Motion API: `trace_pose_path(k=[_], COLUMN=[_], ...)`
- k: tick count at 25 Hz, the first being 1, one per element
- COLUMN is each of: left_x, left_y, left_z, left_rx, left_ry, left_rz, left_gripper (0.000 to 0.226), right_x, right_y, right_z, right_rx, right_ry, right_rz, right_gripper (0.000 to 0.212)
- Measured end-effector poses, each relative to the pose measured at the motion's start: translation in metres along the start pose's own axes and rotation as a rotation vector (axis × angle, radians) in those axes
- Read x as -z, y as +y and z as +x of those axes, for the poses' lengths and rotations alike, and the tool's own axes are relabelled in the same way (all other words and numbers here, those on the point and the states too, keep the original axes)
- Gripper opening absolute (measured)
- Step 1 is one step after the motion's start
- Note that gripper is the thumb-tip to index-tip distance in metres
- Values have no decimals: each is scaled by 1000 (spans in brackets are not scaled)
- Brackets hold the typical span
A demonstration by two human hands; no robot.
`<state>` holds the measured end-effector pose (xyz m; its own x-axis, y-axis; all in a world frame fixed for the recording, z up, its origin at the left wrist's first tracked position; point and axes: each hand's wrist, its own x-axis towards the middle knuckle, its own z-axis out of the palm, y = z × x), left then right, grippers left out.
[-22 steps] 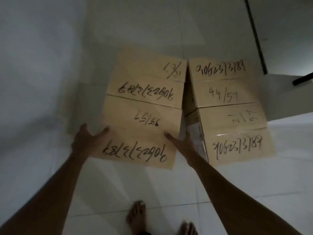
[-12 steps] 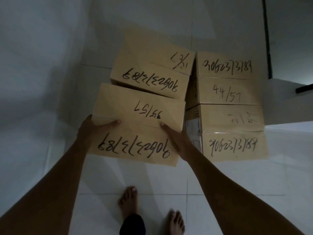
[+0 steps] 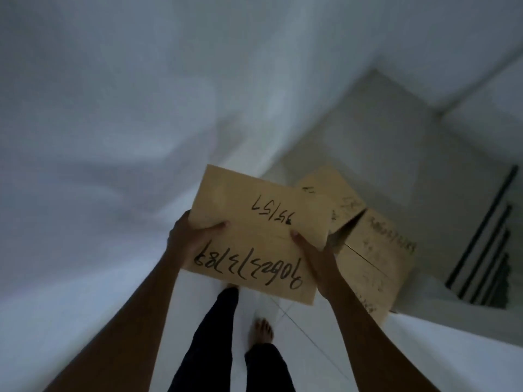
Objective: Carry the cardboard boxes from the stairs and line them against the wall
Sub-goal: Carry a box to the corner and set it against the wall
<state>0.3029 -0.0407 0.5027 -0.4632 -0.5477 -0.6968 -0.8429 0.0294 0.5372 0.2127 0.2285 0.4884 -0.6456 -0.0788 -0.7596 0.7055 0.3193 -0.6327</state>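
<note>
- Lifted clear now: the cardboard box [image 3: 256, 236] has come up off the floor, away from the other boxes [image 3: 368, 250].
- My left hand [image 3: 188, 236] clamps its left edge and my right hand [image 3: 314, 250] its right edge, thumbs on top.
- Box is closed; contents unseen, handwritten numbers on its flaps.
- Remaining boxes sit on the floor [image 3: 438, 349] beside the stairs [image 3: 481, 250].

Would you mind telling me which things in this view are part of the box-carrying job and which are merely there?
Part of the job:
- carried box, held by the left hand and right hand
- remaining boxes on the floor
- wall

Merely there:
- dark railing bars
- tiled floor
</note>
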Motion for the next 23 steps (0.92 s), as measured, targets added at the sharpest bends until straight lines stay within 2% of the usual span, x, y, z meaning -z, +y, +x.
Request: trace_pose_path(k=[1,3,5,7,10,12,15,18,23], left_x=[18,43,64,84,108,119,132,144,173], left_y=[-15,-54,-114,-162,-248,-308,-395,-494,-633], left_z=[-40,-104,-163,-206,-263,-303,-362,-428,-516], left_rx=[-23,42,110,168,269,327,409,468,553], left_ry=[30,124,195,299,449,531,630,694,770], left_rz=[-52,-135,-254,-350,-540,-644,-762,-864,-911], left_gripper=[93,95,92,92,102,104,103,102,99], right_x=[-6,-19,-43,-74,-134,-173,-227,-277,-337], right_y=[-2,-5,1,14,44,77,134,210,334], right_z=[-26,-71,-118,-148,-199,-235,-289,-356,-457], right_rx=[64,100,119,173,217,258,284,288,285], right_ry=[-69,-107,-234,-333,-518,-628,-719,-845,-927], right_rz=[-39,-146,-260,-358,-460,-563,-739,-830,-925], right_gripper=[65,72,80,76,59,55,70,75,79])
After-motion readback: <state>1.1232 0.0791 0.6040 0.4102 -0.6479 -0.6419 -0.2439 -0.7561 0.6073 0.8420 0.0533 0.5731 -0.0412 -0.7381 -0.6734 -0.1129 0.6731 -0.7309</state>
